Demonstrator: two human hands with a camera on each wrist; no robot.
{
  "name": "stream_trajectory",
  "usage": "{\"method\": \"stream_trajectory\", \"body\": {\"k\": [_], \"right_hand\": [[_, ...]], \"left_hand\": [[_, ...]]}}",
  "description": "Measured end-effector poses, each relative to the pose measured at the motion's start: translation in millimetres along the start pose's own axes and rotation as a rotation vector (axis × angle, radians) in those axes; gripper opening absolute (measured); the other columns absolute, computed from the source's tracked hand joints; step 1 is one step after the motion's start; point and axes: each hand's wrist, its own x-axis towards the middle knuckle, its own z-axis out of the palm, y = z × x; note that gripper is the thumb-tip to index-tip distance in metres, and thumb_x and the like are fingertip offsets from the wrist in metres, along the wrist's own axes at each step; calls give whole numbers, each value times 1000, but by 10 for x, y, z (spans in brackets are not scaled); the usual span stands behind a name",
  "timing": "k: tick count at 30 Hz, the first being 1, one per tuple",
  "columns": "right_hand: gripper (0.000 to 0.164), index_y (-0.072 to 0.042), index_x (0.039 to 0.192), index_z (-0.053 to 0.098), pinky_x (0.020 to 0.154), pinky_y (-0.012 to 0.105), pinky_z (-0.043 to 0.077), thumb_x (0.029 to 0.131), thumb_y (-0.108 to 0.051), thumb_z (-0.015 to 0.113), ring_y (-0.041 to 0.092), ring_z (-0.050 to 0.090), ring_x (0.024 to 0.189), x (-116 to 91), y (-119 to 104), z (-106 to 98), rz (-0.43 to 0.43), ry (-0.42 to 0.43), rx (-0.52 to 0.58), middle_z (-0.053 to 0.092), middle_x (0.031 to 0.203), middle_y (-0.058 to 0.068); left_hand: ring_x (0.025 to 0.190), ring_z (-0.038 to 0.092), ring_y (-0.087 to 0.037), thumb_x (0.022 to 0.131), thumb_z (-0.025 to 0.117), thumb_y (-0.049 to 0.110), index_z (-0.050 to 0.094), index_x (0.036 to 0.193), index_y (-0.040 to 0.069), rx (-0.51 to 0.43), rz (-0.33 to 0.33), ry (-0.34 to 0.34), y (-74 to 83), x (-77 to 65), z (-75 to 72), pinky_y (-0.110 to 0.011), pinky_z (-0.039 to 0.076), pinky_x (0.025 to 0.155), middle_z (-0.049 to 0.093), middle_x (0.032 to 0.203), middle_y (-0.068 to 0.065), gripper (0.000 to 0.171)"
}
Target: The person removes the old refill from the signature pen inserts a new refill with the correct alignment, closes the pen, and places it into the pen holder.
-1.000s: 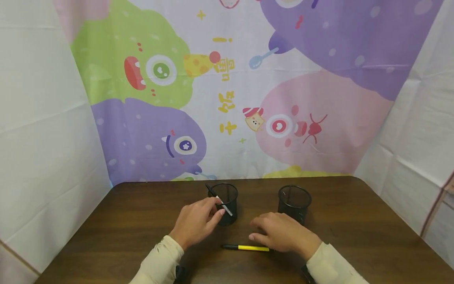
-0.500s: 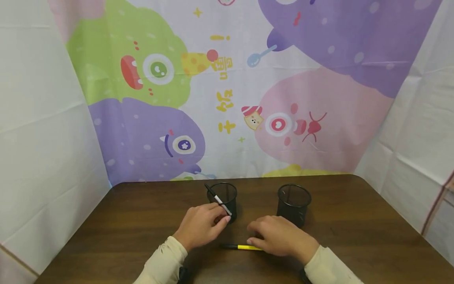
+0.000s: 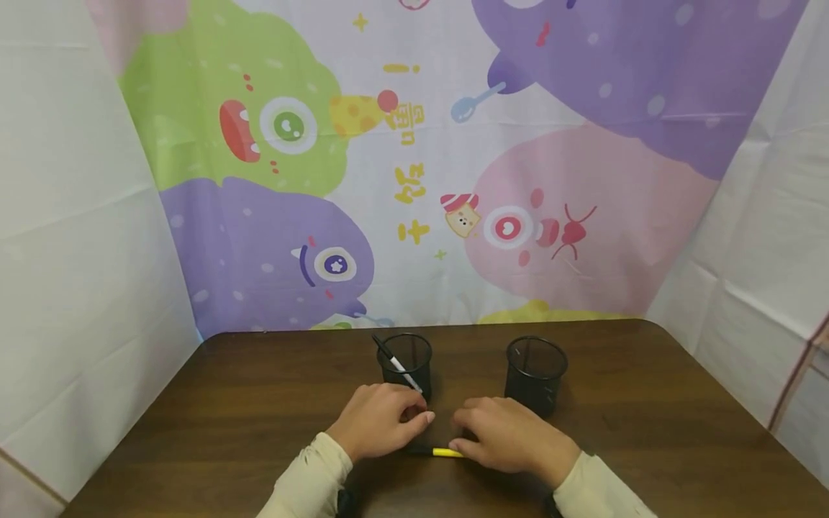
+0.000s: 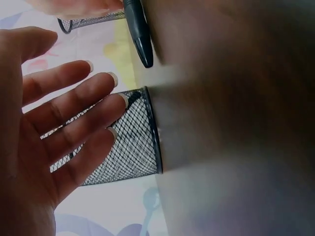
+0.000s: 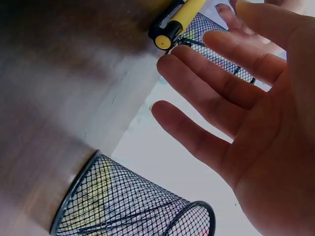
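Observation:
A marker with a white barrel and black cap [image 3: 397, 362] leans in the left black mesh pen cup [image 3: 419, 360]. In front of that cup is my left hand [image 3: 382, 421], its fingers loosely bent and holding nothing. A yellow pen with a black end [image 3: 447, 452] lies on the table, partly covered by both hands in the head view. My right hand [image 3: 514, 435] hovers over its right part. The right wrist view shows its relaxed fingers [image 5: 197, 81] beside the pen's yellow-and-black end, not curled round it.
A second black mesh cup [image 3: 536, 381] stands to the right, behind my right hand. The brown wooden table [image 3: 259, 374] ends at a cartoon-printed cloth [image 3: 427, 280]. White cloth walls [image 3: 84, 216] rise at both sides.
My left hand has let go of the white marker, leaving it in the left cup, and moved right and nearer me. My right hand has shifted slightly left, covering more of the yellow pen.

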Motion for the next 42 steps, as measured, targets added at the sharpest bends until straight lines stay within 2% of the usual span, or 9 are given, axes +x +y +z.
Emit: {"method": "stream_trajectory", "body": {"k": [8,12,22,32,42], "right_hand": [[10,-25,91,75,62,27,49,91,-35,75,-1,51,69,-28,-33,-33,1,-50,28,54,82,-17],[7,-24,89,78,63,25,49,88,-31,78,-2,50,69,-25,-42,-25,-17,-46,25,53,80,-19],[10,-23,91,80,58,23,45,88,-33,78,-2,45,64,4,-74,4,-18,-72,15,51,77,-18],[11,-24,87,79,57,21,44,87,-35,80,-2,44,63,7,-106,40,-34,-55,-1,49,77,-18],[8,-23,80,76,60,24,48,82,-25,84,-2,49,67,-4,-70,44,-32,-35,-24,51,80,-16]], "left_hand": [[62,52,5,95,63,43,74,89,28,2,-3,-9,42,86,77,-23,43,52,59,74,23,19],[61,51,5,95,64,40,75,90,27,-26,-3,-9,64,118,82,-24,42,51,59,72,23,18],[61,52,4,96,64,39,75,92,26,-44,-9,-39,89,139,100,-24,42,51,59,72,22,17],[57,48,3,96,65,37,71,85,26,-30,2,-54,114,128,98,-23,38,48,54,68,21,16],[58,48,3,95,66,36,72,85,26,-16,17,-51,113,125,97,-23,38,47,57,70,21,15]]}}
